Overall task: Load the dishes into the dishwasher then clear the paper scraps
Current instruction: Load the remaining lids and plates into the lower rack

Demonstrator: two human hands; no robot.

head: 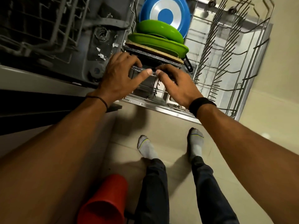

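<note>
Tray [137, 68] is the dish in play: flat, dark, speckled, thin-edged. It's held edge-up over the near-left end of the rack [208, 50], just in front of a similar board [155, 57] and the green plates [158, 41]. Left hand [118, 76] and right hand [174, 83] both pinch its top edge, thumbs nearly touching. My worry: if it misses the tines it tips onto the stack, or it slips from that fingertip grip and bangs down. Scraps [101, 54] lie on the grey base left of the stack, not yet cleared.

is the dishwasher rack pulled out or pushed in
Pulled out: the rack sits out over the lowered door, with the blue plate standing in it.
</note>
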